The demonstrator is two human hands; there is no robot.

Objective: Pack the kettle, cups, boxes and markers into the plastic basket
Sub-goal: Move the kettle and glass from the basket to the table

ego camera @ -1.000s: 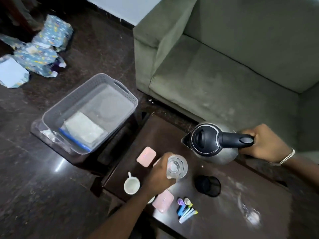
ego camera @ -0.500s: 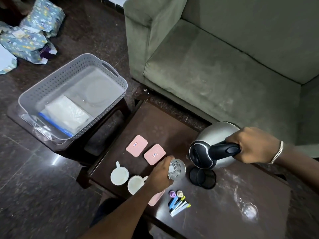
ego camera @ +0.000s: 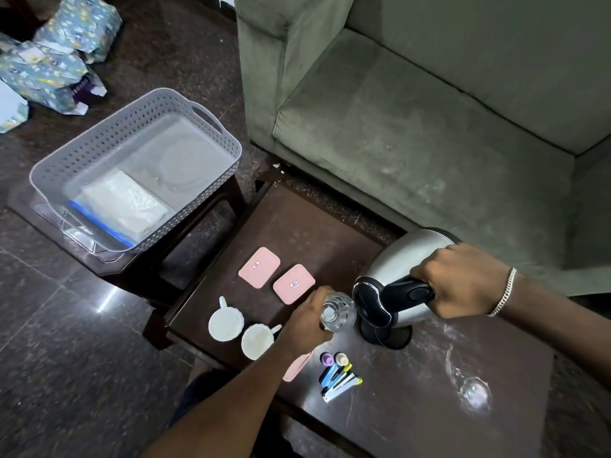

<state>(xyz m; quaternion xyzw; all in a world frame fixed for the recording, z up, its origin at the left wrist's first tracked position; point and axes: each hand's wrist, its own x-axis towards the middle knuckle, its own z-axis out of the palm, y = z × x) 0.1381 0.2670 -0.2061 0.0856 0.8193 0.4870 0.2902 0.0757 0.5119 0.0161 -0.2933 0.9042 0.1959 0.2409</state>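
My right hand [ego camera: 459, 280] grips the black handle of the steel kettle [ego camera: 393, 279], which is tilted with its spout over a clear glass [ego camera: 337, 314]. My left hand [ego camera: 305, 320] holds that glass on the dark table [ego camera: 413, 391]. Two white cups [ego camera: 225, 323] [ego camera: 257, 341] stand left of my left hand. Two pink boxes [ego camera: 259, 272] [ego camera: 293, 283] lie behind them, and a third pink box [ego camera: 296, 368] is partly hidden under my left forearm. Several markers [ego camera: 339, 375] lie near the front. The grey plastic basket [ego camera: 132, 140] sits on a stool at the left.
The kettle's black base [ego camera: 393, 337] rests on the table under the kettle. A white packet with a blue strip [ego camera: 122, 203] lies in the basket. A green sofa [ego camera: 429, 110] stands behind the table. Wrapped parcels [ego camera: 59, 54] lie on the floor at far left.
The kettle has come down and tipped further, its spout now at the glass. My left hand has stayed on the glass. The view has shifted, so the cups and boxes show more fully.
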